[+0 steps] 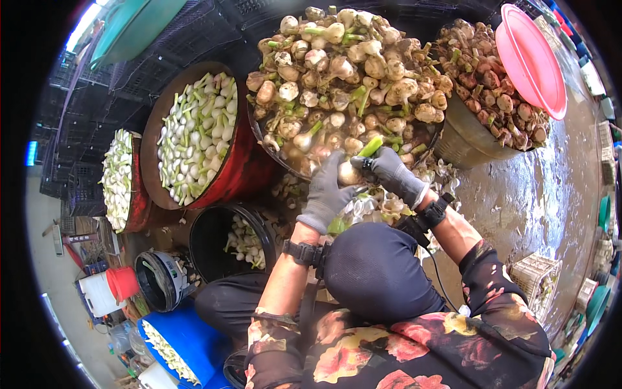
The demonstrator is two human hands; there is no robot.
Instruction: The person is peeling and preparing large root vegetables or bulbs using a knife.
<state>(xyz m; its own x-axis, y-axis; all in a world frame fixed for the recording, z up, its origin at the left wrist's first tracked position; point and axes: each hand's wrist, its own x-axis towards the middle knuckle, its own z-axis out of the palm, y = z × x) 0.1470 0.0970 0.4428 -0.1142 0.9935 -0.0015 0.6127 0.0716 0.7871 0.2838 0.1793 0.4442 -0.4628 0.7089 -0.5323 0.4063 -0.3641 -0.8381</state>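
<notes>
My left hand point(326, 192), in a grey glove, holds the side of a garlic bulb point(348, 174) with a green stem. My right hand point(388, 175), gloved too, grips the same bulb near its stem, with a small dark object at the fingers that I cannot make out. Both hands are at the near rim of a wide round tub holding a heap of unpeeled garlic bulbs point(340, 68), some of them in murky water. Loose garlic skins point(362, 209) lie below the hands.
Clean white garlic fills a red drum point(243, 165) at left. Nearer stands a black bucket point(199, 243) with some peeled bulbs. A basket point(466, 131) of brown bulbs, with a pink basin point(529, 63) on it, is at right. A plastic crate point(534, 279) sits on the wet floor.
</notes>
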